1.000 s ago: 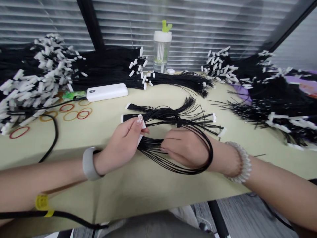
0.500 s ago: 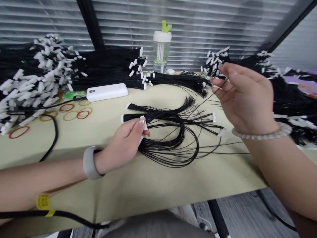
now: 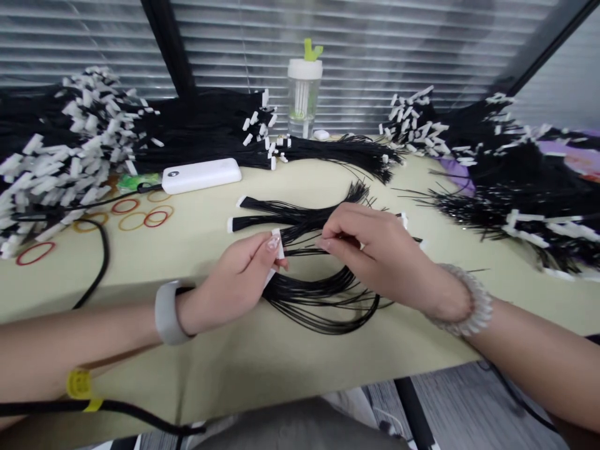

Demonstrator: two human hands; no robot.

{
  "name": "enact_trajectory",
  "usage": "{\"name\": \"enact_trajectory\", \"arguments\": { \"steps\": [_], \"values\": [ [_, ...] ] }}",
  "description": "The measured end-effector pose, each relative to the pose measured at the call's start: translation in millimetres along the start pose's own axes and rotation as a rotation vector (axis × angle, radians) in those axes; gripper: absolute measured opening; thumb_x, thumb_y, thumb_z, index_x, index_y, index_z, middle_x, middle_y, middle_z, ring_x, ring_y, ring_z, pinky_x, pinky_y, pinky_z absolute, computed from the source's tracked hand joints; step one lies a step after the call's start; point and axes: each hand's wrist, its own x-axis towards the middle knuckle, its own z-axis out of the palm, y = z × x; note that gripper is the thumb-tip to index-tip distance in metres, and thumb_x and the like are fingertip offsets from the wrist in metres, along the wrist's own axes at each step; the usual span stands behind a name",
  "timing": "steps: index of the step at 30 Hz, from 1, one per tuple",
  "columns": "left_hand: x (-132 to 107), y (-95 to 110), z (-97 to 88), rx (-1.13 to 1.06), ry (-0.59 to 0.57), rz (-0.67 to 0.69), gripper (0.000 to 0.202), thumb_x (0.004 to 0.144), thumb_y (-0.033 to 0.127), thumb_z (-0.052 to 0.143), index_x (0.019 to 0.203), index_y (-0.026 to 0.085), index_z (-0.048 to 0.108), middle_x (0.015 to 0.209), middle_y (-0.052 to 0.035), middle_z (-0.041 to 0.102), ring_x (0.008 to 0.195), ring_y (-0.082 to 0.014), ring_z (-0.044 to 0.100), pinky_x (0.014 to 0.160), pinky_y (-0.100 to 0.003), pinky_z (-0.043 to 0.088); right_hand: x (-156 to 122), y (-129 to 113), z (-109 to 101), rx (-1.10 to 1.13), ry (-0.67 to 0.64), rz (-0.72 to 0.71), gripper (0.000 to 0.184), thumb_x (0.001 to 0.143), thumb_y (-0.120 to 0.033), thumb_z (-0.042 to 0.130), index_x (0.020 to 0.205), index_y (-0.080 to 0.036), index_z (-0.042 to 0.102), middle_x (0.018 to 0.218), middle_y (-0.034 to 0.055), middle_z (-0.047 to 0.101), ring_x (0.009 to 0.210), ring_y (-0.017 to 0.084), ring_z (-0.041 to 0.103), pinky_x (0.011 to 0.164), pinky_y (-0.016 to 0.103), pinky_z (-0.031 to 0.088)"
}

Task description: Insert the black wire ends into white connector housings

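Between thumb and fingers, my left hand [image 3: 244,272] grips a white connector [image 3: 279,244] with black wires running from it. A second white connector end shows just below those fingers. To the right, my right hand [image 3: 375,250] pinches a thin black wire close to the connector; the wire's tip is too small to make out. Looped black wires [image 3: 323,289] curve under both hands on the table. Behind my left hand lie two wire bundles with white connectors, one of them a flat harness [image 3: 253,222]. My right hand hides part of these bundles.
Large piles of black wires with white connectors [image 3: 60,169] fill the left, back and right [image 3: 510,206]. A white power bank [image 3: 201,175], rubber bands [image 3: 156,219] and a clear bottle [image 3: 304,100] stand or lie behind. A black cable [image 3: 135,409] crosses the front left.
My right hand has come down and left from its raised spot at the right, now close to the connector. My left hand stays nearly in place, still gripping the connector.
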Motion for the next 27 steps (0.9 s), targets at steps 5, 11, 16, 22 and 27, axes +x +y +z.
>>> {"name": "enact_trajectory", "arguments": {
  "steps": [5, 11, 16, 22, 27],
  "values": [
    [0.2, -1.3, 0.3, 0.025, -0.033, 0.004, 0.031, 0.088, 0.031, 0.029, 0.065, 0.017, 0.045, 0.064, 0.0022, 0.052, 0.062, -0.0089, 0.049, 0.06, -0.019, 0.04, 0.0, -0.9, 10.2, 0.014, 0.011, 0.026, 0.011, 0.081, -0.018, 0.047, 0.071, -0.014, 0.05, 0.071, -0.0011, 0.05, 0.067, 0.005, 0.046, 0.061, 0.017, 0.036],
    [-0.2, -5.0, -0.4, 0.045, -0.067, 0.019, 0.03, 0.088, 0.032, 0.03, 0.068, 0.017, 0.047, 0.066, 0.0022, 0.052, 0.063, -0.0096, 0.05, 0.061, -0.021, 0.041, -0.1, -4.6, 15.5, 0.031, -0.02, 0.029, 0.014, 0.082, -0.02, 0.045, 0.071, -0.013, 0.051, 0.073, -0.0003, 0.051, 0.067, 0.005, 0.046, 0.062, 0.018, 0.036],
    [0.0, -1.9, -0.9, 0.063, -0.084, 0.006, 0.03, 0.087, 0.031, 0.03, 0.068, 0.017, 0.048, 0.066, 0.0017, 0.053, 0.063, -0.0102, 0.05, 0.061, -0.021, 0.041, 0.6, -3.7, 14.3, 0.062, -0.017, 0.019, 0.013, 0.082, -0.018, 0.044, 0.07, -0.014, 0.05, 0.07, -0.0005, 0.051, 0.066, 0.006, 0.046, 0.061, 0.019, 0.036],
    [-0.1, -0.7, -0.7, 0.063, -0.085, -0.002, 0.031, 0.087, 0.032, 0.03, 0.067, 0.017, 0.048, 0.066, 0.001, 0.053, 0.063, -0.0112, 0.05, 0.061, -0.021, 0.042, 1.4, -3.5, 12.8, 0.071, -0.026, -0.04, 0.011, 0.079, -0.011, 0.044, 0.071, -0.014, 0.052, 0.069, 0.0, 0.051, 0.065, 0.007, 0.045, 0.06, 0.019, 0.035],
    [-0.8, -1.5, -0.2, 0.046, -0.088, 0.001, 0.031, 0.087, 0.032, 0.029, 0.066, 0.017, 0.046, 0.065, 0.0024, 0.051, 0.062, -0.0097, 0.049, 0.061, -0.02, 0.041, 0.0, -3.0, 12.8, 0.058, -0.04, -0.021, 0.01, 0.079, -0.012, 0.045, 0.071, -0.013, 0.052, 0.07, -0.0001, 0.051, 0.064, 0.006, 0.045, 0.058, 0.018, 0.034]
  ]
}}
